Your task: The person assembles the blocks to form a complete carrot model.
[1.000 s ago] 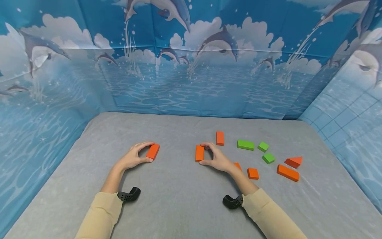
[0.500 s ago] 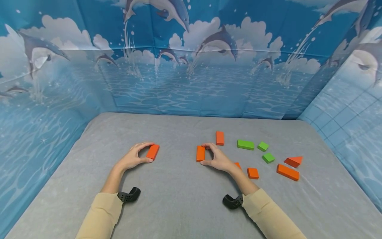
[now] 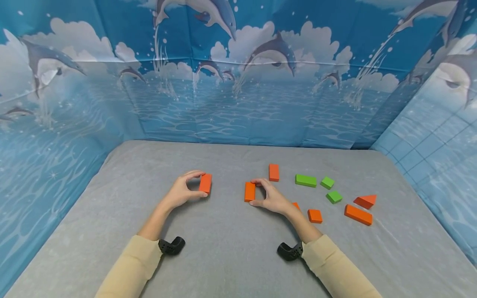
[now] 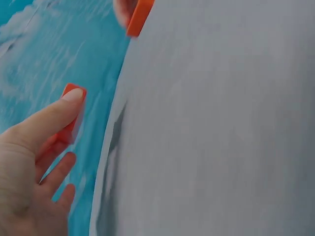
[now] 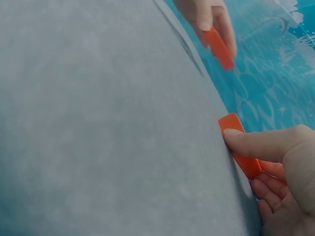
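Observation:
My left hand (image 3: 181,191) pinches a red-orange rectangular block (image 3: 205,183) by its two ends, between thumb and fingers. In the left wrist view the thumb covers part of that block (image 4: 69,128), which seems raised off the cloth. To the right, my right hand (image 3: 273,198) pinches an orange rectangular block (image 3: 249,192) the same way. The right wrist view has this block (image 5: 246,164) close to or on the grey cloth, thumb across its face. A gap separates the two held blocks.
Right of my right hand lie a red-orange block (image 3: 273,172), a long green block (image 3: 306,180), small green blocks (image 3: 334,197), an orange square block (image 3: 315,216), a long orange block (image 3: 358,215) and a triangular block (image 3: 365,201). My right forearm partly covers another orange piece (image 3: 296,205). Dolphin-print curtains surround the table.
My left hand has moved right with its block, toward the other one, and the block has turned more upright in view. The right hand has stayed nearly in place.

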### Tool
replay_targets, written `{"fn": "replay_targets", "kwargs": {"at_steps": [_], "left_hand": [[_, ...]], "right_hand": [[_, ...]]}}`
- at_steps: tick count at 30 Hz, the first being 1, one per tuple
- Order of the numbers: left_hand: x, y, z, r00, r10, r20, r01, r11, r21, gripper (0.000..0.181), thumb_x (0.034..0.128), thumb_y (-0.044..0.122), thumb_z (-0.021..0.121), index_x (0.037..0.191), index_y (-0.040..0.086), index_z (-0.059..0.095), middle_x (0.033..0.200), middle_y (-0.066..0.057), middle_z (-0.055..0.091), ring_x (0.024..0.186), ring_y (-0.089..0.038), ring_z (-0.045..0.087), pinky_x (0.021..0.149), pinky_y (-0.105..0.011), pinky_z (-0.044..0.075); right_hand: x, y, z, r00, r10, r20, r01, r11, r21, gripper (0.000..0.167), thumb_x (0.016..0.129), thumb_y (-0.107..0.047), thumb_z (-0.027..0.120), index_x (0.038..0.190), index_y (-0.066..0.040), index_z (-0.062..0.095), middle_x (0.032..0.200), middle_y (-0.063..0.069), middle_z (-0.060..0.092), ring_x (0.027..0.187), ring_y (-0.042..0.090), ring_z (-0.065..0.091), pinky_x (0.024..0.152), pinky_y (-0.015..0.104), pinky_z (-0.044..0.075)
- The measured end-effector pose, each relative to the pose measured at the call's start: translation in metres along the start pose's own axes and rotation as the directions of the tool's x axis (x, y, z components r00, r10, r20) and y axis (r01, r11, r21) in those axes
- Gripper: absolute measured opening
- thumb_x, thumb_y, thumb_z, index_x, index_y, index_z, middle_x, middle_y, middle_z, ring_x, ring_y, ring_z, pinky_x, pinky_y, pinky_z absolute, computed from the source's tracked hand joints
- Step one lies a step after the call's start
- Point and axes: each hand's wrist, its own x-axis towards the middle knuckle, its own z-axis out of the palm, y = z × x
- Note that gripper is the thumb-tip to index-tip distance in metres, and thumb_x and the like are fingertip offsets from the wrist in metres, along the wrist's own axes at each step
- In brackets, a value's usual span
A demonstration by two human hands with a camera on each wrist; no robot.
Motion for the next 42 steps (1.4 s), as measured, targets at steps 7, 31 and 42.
{"fn": "replay_targets", "kwargs": {"at_steps": [7, 31, 42], "left_hand": [[0.012, 0.018, 0.034, 0.998, 0.042, -0.038, -0.044, 0.998, -0.044, 0.065, 0.0668, 0.016, 0.082, 0.125, 0.003, 0.055, 0.131, -0.014, 0.049, 0.119, -0.029, 0.045, 0.099, -0.049, 0.033], [0.028, 0.022, 0.097, 0.99, 0.141, 0.001, -0.141, 0.985, 0.097, 0.063, 0.0678, 0.019, 0.081, 0.122, 0.001, 0.056, 0.124, -0.014, 0.055, 0.118, -0.029, 0.047, 0.099, -0.043, 0.036], [0.027, 0.019, 0.099, 0.991, 0.129, 0.022, -0.131, 0.981, 0.144, 0.065, 0.0691, 0.025, 0.08, 0.125, 0.004, 0.055, 0.126, -0.012, 0.054, 0.119, -0.028, 0.046, 0.1, -0.043, 0.035]], "right_hand": [[0.0, -0.001, 0.0, 1.0, 0.006, -0.001, -0.006, 1.0, 0.013, 0.061, 0.075, -0.014, 0.075, 0.127, -0.003, 0.046, 0.125, 0.013, 0.047, 0.114, 0.027, 0.044, 0.101, 0.045, 0.031], [0.002, 0.003, 0.001, 1.0, -0.015, -0.005, 0.015, 1.0, 0.008, 0.061, 0.075, -0.014, 0.075, 0.127, -0.003, 0.046, 0.125, 0.014, 0.047, 0.113, 0.028, 0.045, 0.099, 0.047, 0.033], [0.001, 0.003, 0.001, 1.0, -0.011, 0.002, 0.011, 1.0, 0.007, 0.061, 0.076, -0.014, 0.075, 0.128, -0.003, 0.046, 0.126, 0.014, 0.047, 0.115, 0.028, 0.044, 0.1, 0.047, 0.032]]}}
